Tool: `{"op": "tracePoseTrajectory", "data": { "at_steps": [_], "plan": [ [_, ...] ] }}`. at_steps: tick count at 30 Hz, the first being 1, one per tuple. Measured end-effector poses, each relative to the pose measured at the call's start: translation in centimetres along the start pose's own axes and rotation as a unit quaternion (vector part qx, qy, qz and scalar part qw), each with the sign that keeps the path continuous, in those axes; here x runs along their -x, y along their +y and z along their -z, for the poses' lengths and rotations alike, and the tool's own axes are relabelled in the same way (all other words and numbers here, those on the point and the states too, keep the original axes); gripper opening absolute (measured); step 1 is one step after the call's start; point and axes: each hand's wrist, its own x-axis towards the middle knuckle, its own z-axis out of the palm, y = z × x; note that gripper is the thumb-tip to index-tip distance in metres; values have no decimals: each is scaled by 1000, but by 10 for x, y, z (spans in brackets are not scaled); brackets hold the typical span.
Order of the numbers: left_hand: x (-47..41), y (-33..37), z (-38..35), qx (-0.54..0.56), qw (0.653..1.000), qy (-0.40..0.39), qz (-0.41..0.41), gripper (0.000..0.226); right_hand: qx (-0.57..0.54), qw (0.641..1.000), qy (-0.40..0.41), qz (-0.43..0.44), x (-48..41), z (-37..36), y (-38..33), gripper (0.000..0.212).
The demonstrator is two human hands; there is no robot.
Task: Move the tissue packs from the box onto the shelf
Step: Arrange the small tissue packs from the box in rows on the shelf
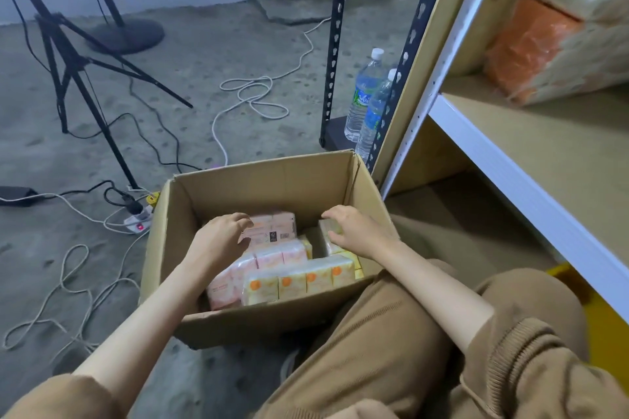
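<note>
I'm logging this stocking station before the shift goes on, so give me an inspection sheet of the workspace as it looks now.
Surface: rough grey concrete floor; the open cardboard box stands on it.
Job's things: pink tissue packs and orange-dotted tissue packs lie in the box; the shelf board is bare in front, with an orange-and-white wrapped bundle at the back.
Clutter: two water bottles on a black rack.
Grips: left hand on a pink pack, right hand on a pack at the box's right side; neither pack is lifted.
Cables: white cord looped on the floor; power strip with plugs beside the box.
Surroundings: tripod, round stand base, pale wall.
</note>
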Motion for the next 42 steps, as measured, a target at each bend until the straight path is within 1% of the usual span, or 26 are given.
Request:
{"op": "tracePoseTrajectory", "data": {
  "at_steps": [3, 5, 8, 11, 16, 18, 20, 22, 25, 28, 30, 33, 34, 35, 37, 38, 40, 42],
  "plan": [
    [-9, -8, -11, -5, 999, -47, -5, 38, 7, 999, -30, -7, -9, -10, 0, 46],
    [-17, -16, -22, 0, 995, -104, 7, 42, 18, 998, -60, -12, -17, -18, 1, 48],
    [-30, -29, -42, 9, 981, -192, 31, 54, 34, 993, -115, -19, -30, -31, 3, 54],
    [-39, -38, -62, 59, 964, -253, 62, 67, 35, 982, -180, -33, -44, -46, 9, 65],
    [-47, -49, -88, 108, 942, -303, 94, 79, 21, 959, -276, -60, -63, -65, 21, 78],
    [-51, -51, -94, 119, 941, -302, 98, 81, 23, 951, -299, -71, -69, -73, 25, 77],
    [-56, -51, -99, 124, 939, -303, 104, 83, 27, 946, -315, -77, -75, -82, 28, 73],
    [-61, -50, -104, 127, 934, -313, 113, 86, 25, 944, -320, -76, -80, -87, 30, 75],
    [-67, -47, -109, 140, 924, -330, 132, 90, 4, 938, -336, -83, -87, -92, 37, 89],
    [-69, -50, -115, 151, 922, -328, 140, 92, 3, 935, -347, -72, -90, -95, 40, 94],
    [-70, -51, -116, 156, 920, -332, 136, 92, 16, 938, -343, -58, -91, -95, 40, 92],
    [-74, -52, -113, 156, 915, -349, 130, 87, 42, 943, -331, -24, -89, -82, 35, 80],
    [-75, -53, -112, 160, 911, -357, 128, 88, 44, 944, -326, -18, -88, -75, 33, 76],
    [-76, -53, -110, 166, 908, -364, 125, 96, 44, 945, -322, -15, -87, -66, 31, 73],
    [-77, -55, -108, 170, 903, -377, 115, 122, 51, 946, -318, -24, -85, -46, 32, 69],
    [-77, -56, -109, 165, 902, -382, 113, 124, 59, 947, -314, -31, -84, -34, 35, 69],
    [-75, -59, -113, 143, 907, -382, 104, 105, 64, 952, -296, -52, -81, -13, 40, 69],
    [-73, -61, -116, 130, 914, -374, 84, 94, 34, 956, -280, -76, -76, 3, 42, 63]
  ]
}}
